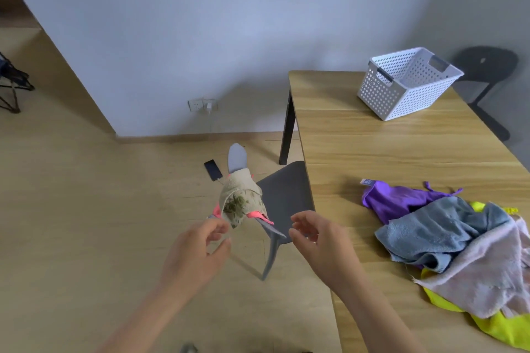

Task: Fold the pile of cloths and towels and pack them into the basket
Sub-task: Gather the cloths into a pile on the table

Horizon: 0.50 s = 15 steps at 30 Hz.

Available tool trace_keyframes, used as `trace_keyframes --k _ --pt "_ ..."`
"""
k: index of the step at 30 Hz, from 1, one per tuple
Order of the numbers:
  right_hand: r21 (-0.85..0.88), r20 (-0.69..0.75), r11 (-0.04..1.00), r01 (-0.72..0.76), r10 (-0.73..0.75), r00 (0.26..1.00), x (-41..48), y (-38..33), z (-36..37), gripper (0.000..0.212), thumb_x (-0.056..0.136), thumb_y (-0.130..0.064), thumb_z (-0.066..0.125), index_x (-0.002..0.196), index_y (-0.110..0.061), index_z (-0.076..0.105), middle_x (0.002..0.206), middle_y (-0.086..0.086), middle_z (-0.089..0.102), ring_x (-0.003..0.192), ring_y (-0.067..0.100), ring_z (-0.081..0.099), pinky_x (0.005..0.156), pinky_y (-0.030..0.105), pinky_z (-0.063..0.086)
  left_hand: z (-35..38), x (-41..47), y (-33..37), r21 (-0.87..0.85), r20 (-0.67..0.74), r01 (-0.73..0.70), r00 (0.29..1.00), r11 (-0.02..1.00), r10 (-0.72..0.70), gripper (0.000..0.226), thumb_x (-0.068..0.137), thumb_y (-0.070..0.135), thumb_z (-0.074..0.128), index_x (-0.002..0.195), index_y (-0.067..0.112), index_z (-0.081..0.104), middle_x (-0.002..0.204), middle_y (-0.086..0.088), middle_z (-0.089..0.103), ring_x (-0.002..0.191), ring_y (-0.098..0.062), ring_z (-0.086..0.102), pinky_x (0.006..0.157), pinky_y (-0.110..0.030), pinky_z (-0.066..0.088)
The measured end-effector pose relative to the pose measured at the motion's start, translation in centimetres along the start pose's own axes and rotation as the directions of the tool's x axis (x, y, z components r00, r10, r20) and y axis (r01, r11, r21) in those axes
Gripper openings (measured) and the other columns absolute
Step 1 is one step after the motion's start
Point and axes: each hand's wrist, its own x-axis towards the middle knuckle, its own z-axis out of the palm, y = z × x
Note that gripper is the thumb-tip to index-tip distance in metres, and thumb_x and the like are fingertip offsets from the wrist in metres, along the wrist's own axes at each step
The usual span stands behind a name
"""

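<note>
A pile of cloths lies on the wooden table [372, 140] at the right: a purple cloth [393, 200], a blue towel [438, 229], a pale pink towel [487, 275] and a yellow cloth [499, 327] underneath. The white perforated basket [407, 86] stands empty at the table's far end. A beige floral cloth with pink trim [243, 200] hangs over the backrest of a grey chair [286, 198]. My left hand [200, 249] is just below that cloth, fingers apart, fingertips close to its lower corner. My right hand [318, 241] hovers over the chair seat, fingers curled and holding nothing.
The grey chair is tucked against the table's left edge. A black phone [212, 170] lies on the floor beyond it, below a wall socket with a charger [202, 105]. A black chair [484, 66] stands behind the basket. A folding frame [11, 80] is at far left.
</note>
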Motion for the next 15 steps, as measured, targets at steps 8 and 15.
trace_keyframes --k 8,15 --pt "0.042 -0.07 0.979 -0.199 0.202 0.977 5.4 -3.3 6.3 0.01 0.088 -0.027 0.061 0.097 -0.031 0.062 0.079 -0.015 0.063 0.077 -0.001 0.058 0.068 0.014 0.047 -4.4 11.4 -3.3 0.096 0.224 -0.12 0.97 0.988 0.095 0.022 0.087 0.023 0.061 0.108 0.027 0.062 0.102 0.018 0.065 0.097 0.003 0.059 0.085 -0.025 0.05" --pt "0.174 -0.123 0.896 -0.408 0.431 0.894 8.5 -6.0 12.8 0.01 0.087 -0.021 0.06 0.086 -0.024 0.069 0.069 -0.007 0.065 0.064 0.003 0.058 0.056 0.013 0.042 -6.9 19.1 -7.6 0.052 0.38 -0.125 0.92 0.991 0.096 0.021 0.085 0.017 0.063 0.102 0.029 0.061 0.097 0.019 0.064 0.093 0.001 0.061 0.088 -0.036 0.052"
